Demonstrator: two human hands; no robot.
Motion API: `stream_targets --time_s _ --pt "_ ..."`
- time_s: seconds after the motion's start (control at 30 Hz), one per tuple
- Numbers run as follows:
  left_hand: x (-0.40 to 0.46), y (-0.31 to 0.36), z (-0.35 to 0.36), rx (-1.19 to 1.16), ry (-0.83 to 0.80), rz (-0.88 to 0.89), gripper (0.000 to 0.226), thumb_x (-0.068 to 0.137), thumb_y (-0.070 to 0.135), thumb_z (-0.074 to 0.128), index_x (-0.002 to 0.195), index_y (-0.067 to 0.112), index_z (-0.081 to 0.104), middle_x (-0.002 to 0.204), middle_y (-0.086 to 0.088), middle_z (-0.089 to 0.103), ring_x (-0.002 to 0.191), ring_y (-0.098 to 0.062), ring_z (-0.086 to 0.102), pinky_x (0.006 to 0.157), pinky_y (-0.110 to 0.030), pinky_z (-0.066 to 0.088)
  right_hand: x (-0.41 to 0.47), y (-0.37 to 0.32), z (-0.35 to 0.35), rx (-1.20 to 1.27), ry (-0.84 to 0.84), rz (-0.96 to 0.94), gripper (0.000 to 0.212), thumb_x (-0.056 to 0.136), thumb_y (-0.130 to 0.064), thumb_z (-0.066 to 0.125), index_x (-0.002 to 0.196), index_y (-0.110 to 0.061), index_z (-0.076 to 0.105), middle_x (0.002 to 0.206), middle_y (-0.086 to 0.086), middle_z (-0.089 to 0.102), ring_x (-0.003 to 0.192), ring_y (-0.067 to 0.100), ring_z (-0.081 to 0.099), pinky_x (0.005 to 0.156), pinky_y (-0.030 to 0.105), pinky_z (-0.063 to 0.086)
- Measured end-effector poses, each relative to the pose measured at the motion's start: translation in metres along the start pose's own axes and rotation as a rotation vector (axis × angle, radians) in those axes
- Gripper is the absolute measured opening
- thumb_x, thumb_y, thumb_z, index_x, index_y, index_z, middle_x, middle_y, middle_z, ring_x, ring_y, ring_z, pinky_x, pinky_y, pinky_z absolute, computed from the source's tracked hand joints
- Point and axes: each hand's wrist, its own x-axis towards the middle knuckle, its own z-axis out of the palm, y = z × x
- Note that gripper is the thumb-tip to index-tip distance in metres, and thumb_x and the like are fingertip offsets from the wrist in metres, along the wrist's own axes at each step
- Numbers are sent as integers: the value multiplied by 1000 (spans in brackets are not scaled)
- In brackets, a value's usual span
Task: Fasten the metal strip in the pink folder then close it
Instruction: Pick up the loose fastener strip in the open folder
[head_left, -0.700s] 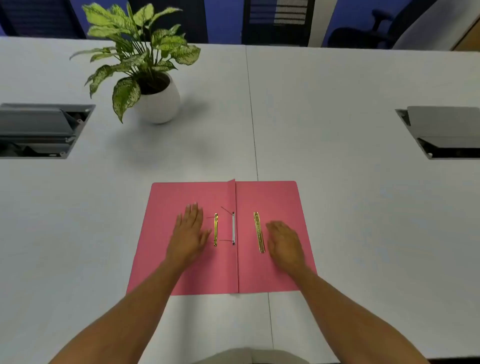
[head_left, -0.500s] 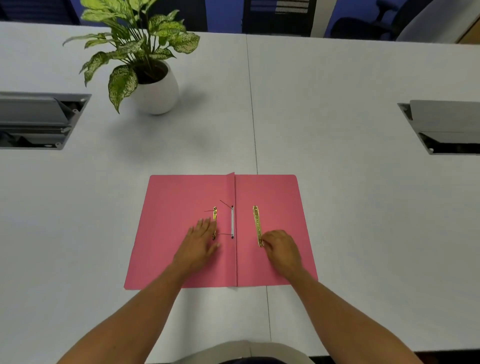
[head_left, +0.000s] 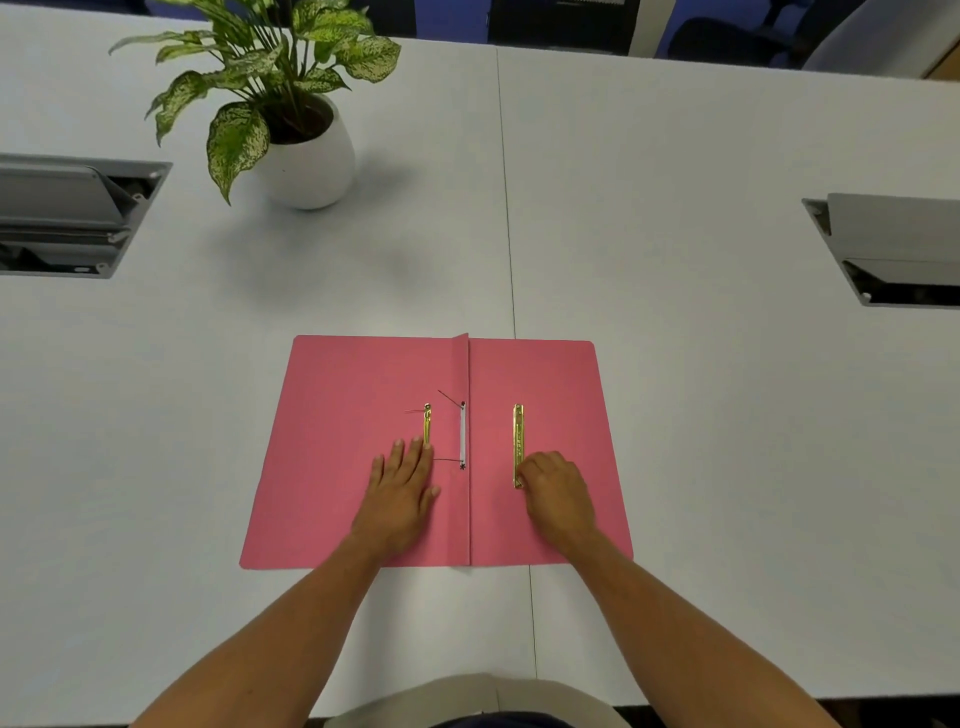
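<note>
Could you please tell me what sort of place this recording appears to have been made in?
Most likely an office meeting room: a long white table with grey flip-up cable boxes set into its top, dark swivel chairs along the far side, and a leafy plant in a round white pot.

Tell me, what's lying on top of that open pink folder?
On the pink folder lie two gold metal strips, one left and one right of the spine. The left hand rests flat, covering the left strip's near end; the right hand hides the right strip's near end.
</note>
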Motion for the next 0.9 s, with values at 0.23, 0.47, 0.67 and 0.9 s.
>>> stream_targets --time_s 0.23,0.47,0.67,0.9 --pt "-2 6 -6 -94 37 -23 71 90 56 11 152 20 7 160 -1 -6 149 -23 -8 118 -41 -9 0 -5 0 11 -20 -11 18 74 -3 76 86 -14 66 82 4 69 72 20 61 62 33 50" --pt "6 28 -32 -441 357 -55 41 97 38 41 126 15 61 143 -5 50 138 -23 38 114 -43 29 14 -32 -13 121 71 -116 17 78 3 68 91 -8 63 85 9 66 71 25 59 62 32 42" --pt "17 47 -55 -799 323 -150 27 94 35 55 100 14 71 97 -3 66 93 -20 59 84 -35 47 19 -61 -17 216 65 -235 19 83 4 57 98 -8 58 97 12 62 74 28 59 56 32 41" --pt "21 41 -59 -1129 182 -291 16 90 14 63 79 6 72 69 -2 68 60 -2 59 68 -25 46 24 -72 -14 255 63 -314 27 86 -1 59 110 -11 57 110 9 62 85 26 62 60 28 44"
